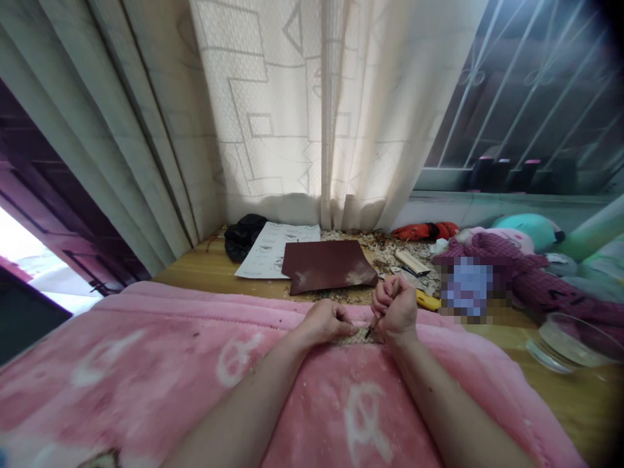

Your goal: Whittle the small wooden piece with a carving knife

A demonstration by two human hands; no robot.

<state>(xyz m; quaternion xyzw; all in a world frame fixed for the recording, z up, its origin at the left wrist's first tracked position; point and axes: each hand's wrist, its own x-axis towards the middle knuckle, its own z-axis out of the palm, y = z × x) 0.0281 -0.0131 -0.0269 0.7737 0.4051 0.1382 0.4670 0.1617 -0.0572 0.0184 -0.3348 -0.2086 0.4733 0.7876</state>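
Observation:
My left hand is closed, its thumb and fingers pinching a small pale piece with a rough, carved-looking surface. My right hand is curled into a fist around a slim tool with a dark tip. That tip is at the right end of the pale piece; the fist hides most of the tool. Both hands are low over the pink plush blanket, close to its far edge. Just beyond my right hand lies a yellow-handled tool.
Shavings litter the wooden table. A brown sheet overlaps printed paper beside a black bag. A beige block, a red bundle, purple checked cloth and a clear bowl lie rightward.

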